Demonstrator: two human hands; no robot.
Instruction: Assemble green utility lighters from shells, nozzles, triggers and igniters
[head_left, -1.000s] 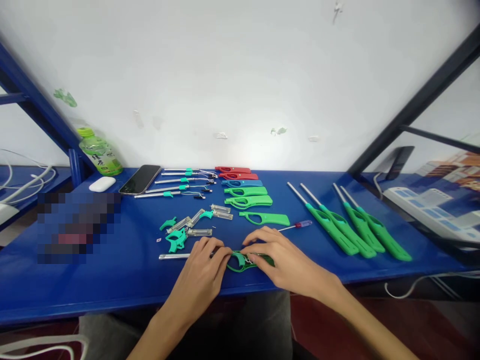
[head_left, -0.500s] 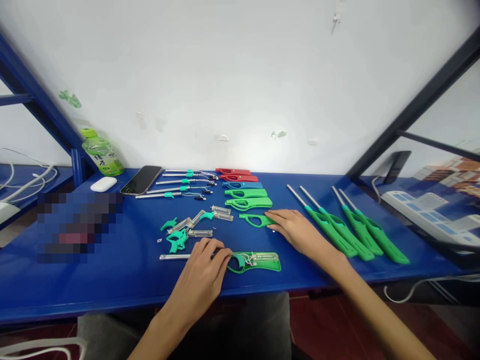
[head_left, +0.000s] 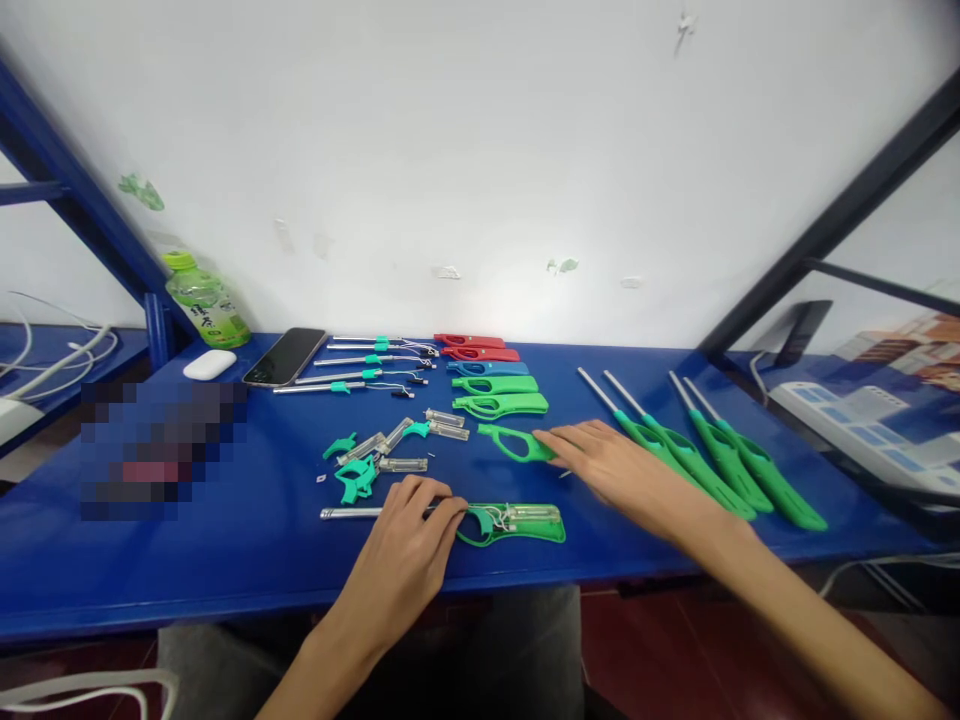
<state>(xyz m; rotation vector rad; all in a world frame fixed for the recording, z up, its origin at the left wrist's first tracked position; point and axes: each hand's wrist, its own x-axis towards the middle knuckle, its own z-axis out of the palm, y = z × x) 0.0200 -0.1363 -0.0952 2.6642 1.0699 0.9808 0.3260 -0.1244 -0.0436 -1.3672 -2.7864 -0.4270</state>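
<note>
My left hand (head_left: 409,530) is closed over the neck of an opened green lighter (head_left: 553,530), where its metal tube (head_left: 349,513) enters the shell. In that half shell a clear fuel tank, white wires and a teal trigger (head_left: 485,522) show. Farther back, my right hand (head_left: 611,455) has its fingers on the wide end of a loose green shell half (head_left: 517,443); the fingertips partly hide that end. Left of it are clear fuel tanks (head_left: 403,465) and teal triggers (head_left: 358,480).
Red, blue and green shells (head_left: 501,403) lie in a column behind. Metal tubes (head_left: 319,388) with wires lie to their left. Several green lighters (head_left: 772,480) rest at the right. A phone (head_left: 286,357), white case (head_left: 210,364) and bottle (head_left: 206,305) stand at the back left.
The wide end of the loose green shell half has turned slightly toward me as my right hand shifted right. My left hand stays on the opened lighter.
</note>
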